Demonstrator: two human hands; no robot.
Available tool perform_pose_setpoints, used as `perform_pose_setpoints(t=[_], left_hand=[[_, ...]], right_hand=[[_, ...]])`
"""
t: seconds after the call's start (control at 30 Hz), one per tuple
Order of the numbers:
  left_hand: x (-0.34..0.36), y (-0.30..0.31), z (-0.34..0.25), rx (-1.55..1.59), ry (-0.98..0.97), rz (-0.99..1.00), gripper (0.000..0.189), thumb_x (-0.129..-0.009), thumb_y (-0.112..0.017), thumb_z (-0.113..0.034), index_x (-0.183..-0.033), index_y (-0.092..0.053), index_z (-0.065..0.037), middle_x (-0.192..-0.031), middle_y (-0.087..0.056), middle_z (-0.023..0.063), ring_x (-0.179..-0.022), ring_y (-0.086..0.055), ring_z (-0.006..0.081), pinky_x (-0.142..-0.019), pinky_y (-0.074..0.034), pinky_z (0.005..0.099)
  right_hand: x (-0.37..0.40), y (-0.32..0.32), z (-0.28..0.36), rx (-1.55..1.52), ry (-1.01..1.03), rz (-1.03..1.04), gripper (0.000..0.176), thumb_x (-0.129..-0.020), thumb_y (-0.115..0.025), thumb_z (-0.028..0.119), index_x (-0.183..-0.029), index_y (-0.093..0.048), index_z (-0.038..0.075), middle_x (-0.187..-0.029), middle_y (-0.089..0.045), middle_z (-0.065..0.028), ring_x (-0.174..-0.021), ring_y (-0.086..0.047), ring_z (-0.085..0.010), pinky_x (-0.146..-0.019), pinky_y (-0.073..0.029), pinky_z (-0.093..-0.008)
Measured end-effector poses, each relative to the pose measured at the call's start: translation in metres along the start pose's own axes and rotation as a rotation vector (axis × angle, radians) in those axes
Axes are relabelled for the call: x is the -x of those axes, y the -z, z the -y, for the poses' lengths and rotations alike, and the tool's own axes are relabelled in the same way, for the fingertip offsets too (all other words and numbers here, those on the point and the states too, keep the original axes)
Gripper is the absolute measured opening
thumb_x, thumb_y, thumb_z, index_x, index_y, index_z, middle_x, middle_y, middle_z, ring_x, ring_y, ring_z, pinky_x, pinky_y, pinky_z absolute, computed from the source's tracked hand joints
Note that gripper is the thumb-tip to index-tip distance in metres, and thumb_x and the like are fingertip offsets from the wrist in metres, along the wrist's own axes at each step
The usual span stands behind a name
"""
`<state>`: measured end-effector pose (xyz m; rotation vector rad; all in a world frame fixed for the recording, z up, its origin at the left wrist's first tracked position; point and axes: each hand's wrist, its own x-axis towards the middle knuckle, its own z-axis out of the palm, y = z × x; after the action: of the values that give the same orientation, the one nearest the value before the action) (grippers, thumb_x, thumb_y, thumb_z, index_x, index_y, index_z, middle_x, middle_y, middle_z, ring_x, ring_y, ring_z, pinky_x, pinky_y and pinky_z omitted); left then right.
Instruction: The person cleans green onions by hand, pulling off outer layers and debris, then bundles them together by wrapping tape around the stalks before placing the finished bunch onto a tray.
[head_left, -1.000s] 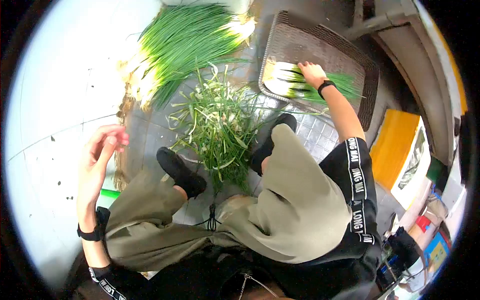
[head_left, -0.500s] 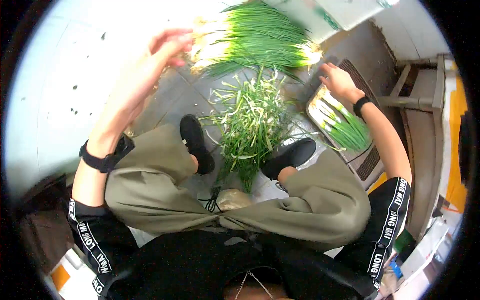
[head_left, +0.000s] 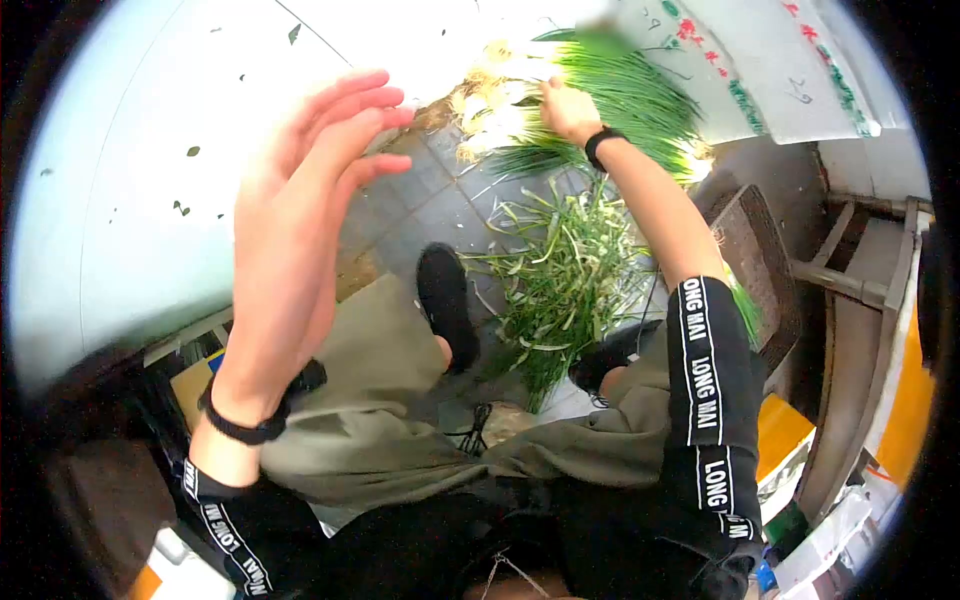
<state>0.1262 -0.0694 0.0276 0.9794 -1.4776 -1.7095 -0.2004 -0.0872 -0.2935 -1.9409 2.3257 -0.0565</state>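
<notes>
My left hand [head_left: 310, 200] is raised over the left side, fingers apart, with nothing in it. Its fingertips are near the root ends of a big pile of green onions [head_left: 640, 95] at the top of the view. My right hand [head_left: 570, 112] reaches into that pile, its fingers curled on the white stalks; the exact grip is partly hidden. Below it, between my feet, lies a loose heap of trimmed green leaves [head_left: 570, 280]. Behind my right arm, a few green onions [head_left: 742, 308] show at the edge of a brown tray [head_left: 775, 250].
A white surface [head_left: 130, 180] with leaf scraps fills the left. White foam boxes [head_left: 790, 60] with red and green markings stand at the top right. A wooden stool-like frame [head_left: 850, 285] is on the right. My black shoes [head_left: 445, 300] rest on grey tiles [head_left: 430, 200].
My right hand has moved up and left from beside the tray to the green onion pile. My left hand now appears larger, with fingers spread. The view has shifted left.
</notes>
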Motion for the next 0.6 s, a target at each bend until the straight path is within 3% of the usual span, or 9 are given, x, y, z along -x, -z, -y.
perform_pose_setpoints(t=[0.03,0.1,0.13,0.17,0.27,0.33,0.37,0.43,0.6], left_hand=[[0.000,0.004,0.000,-0.008,0.014,0.001,0.035,-0.095,-0.058,-0.011,-0.126,-0.057,0.004,-0.122,-0.062,0.0138,-0.110,-0.062,0.0195,-0.090,-0.050,0.0320],[0.000,0.011,0.000,-0.100,0.067,0.034,0.039,-0.098,-0.050,-0.014,-0.133,-0.052,0.005,-0.133,-0.056,0.0190,-0.122,-0.057,0.0276,-0.094,-0.048,0.0402],[0.001,0.011,0.001,-0.113,0.056,0.048,0.041,-0.097,-0.051,-0.015,-0.134,-0.050,0.004,-0.131,-0.057,0.0202,-0.121,-0.056,0.0282,-0.093,-0.047,0.0391],[0.001,0.012,0.002,-0.124,0.071,0.043,0.041,-0.097,-0.051,-0.015,-0.134,-0.050,0.004,-0.131,-0.057,0.0202,-0.121,-0.056,0.0282,-0.093,-0.047,0.0391],[0.001,0.021,0.002,-0.171,0.079,0.088,0.043,-0.095,-0.054,-0.019,-0.131,-0.050,0.005,-0.129,-0.057,0.0199,-0.119,-0.056,0.0284,-0.092,-0.048,0.0375],[0.002,0.019,0.002,-0.176,0.082,0.122,0.043,-0.095,-0.054,-0.019,-0.130,-0.050,0.005,-0.128,-0.058,0.0197,-0.119,-0.057,0.0279,-0.091,-0.048,0.0374],[0.002,0.018,0.003,-0.177,0.079,0.153,0.043,-0.094,-0.054,-0.019,-0.130,-0.050,0.005,-0.127,-0.058,0.0195,-0.118,-0.057,0.0274,-0.091,-0.048,0.0373],[-0.001,0.031,0.003,-0.140,0.062,0.172,0.039,-0.095,-0.054,-0.017,-0.128,-0.051,0.004,-0.126,-0.059,0.0184,-0.115,-0.058,0.0265,-0.091,-0.048,0.0371],[0.002,0.023,0.003,-0.134,0.031,0.196,0.033,-0.097,-0.052,-0.013,-0.126,-0.054,0.003,-0.125,-0.060,0.0155,-0.115,-0.059,0.0238,-0.092,-0.048,0.0355]], right_hand=[[-0.014,-0.009,-0.004,0.028,-0.049,0.017,0.033,-0.088,-0.053,0.014,-0.119,-0.056,0.003,-0.121,-0.060,-0.0222,-0.093,-0.068,-0.0372,-0.078,-0.056,-0.0487],[-0.029,-0.019,-0.010,-0.025,-0.033,-0.161,0.045,-0.089,-0.054,0.015,-0.132,-0.048,0.006,-0.129,-0.055,-0.0197,-0.096,-0.067,-0.0373,-0.079,-0.056,-0.0489],[-0.034,-0.017,-0.011,-0.050,-0.033,-0.135,0.051,-0.089,-0.055,0.016,-0.138,-0.044,0.008,-0.134,-0.053,-0.0166,-0.095,-0.067,-0.0376,-0.081,-0.056,-0.0489],[-0.036,-0.022,-0.012,-0.074,0.031,-0.247,0.053,-0.087,-0.059,0.014,-0.138,-0.044,0.009,-0.133,-0.053,-0.0152,-0.096,-0.067,-0.0371,-0.080,-0.056,-0.0489],[-0.051,-0.028,-0.009,-0.074,0.159,-0.309,0.058,-0.085,-0.063,0.013,-0.139,-0.043,0.010,-0.132,-0.054,-0.0148,-0.099,-0.066,-0.0364,-0.080,-0.056,-0.0485],[-0.060,-0.024,-0.006,-0.013,0.050,-0.115,0.049,-0.085,-0.064,0.011,-0.132,-0.050,0.008,-0.126,-0.056,-0.0146,-0.099,-0.066,-0.0350,-0.080,-0.056,-0.0474],[-0.061,-0.024,-0.004,-0.011,0.049,-0.118,0.049,-0.085,-0.064,0.011,-0.132,-0.050,0.008,-0.126,-0.056,-0.0146,-0.099,-0.066,-0.0350,-0.080,-0.056,-0.0474],[-0.064,-0.016,0.005,0.261,0.063,-0.058,0.032,-0.086,-0.062,0.013,-0.118,-0.057,0.007,-0.118,-0.057,-0.0152,-0.097,-0.066,-0.0336,-0.079,-0.056,-0.0463],[-0.044,0.015,-0.004,0.120,0.097,-0.151,0.028,-0.087,-0.064,0.019,-0.112,-0.059,0.006,-0.109,-0.060,-0.0138,-0.094,-0.066,-0.0331,-0.079,-0.055,-0.0452]])
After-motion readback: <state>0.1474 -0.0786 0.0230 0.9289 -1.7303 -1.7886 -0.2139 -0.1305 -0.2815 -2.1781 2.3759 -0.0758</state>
